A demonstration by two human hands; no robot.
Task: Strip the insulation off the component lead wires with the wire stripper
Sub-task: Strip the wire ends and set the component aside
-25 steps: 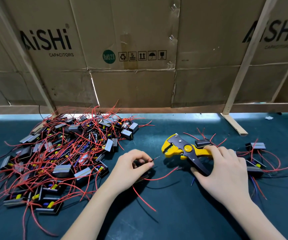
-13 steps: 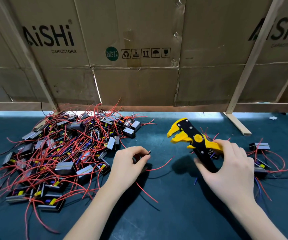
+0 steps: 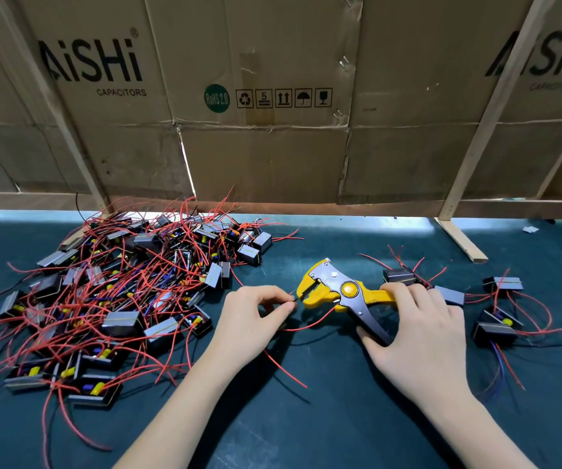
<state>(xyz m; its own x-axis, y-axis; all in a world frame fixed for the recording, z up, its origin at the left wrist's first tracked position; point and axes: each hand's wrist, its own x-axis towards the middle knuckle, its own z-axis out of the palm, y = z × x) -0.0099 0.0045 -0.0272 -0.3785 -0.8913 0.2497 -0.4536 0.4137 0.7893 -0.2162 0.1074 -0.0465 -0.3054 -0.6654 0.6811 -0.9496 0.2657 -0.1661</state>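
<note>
On the worktop (image 3: 306, 418), the left hand (image 3: 249, 319) pinches one lead wire (image 3: 292, 301) at the yellow wire stripper (image 3: 337, 294), gripped by the right hand (image 3: 418, 330); five components (image 3: 494, 328) lie right.

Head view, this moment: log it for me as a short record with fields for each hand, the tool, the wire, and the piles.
left hand: left hand pinches a wire end at the fingertips
right hand: right hand grips the wire stripper by its handles
tool: stripper head points left, its mouth right beside the wire end; whether the wire is inside cannot be told
unstripped pile: big heap of parts with red wires, left on the mat
other group: a few parts to the right of the right hand
backdrop: cardboard wall
</note>
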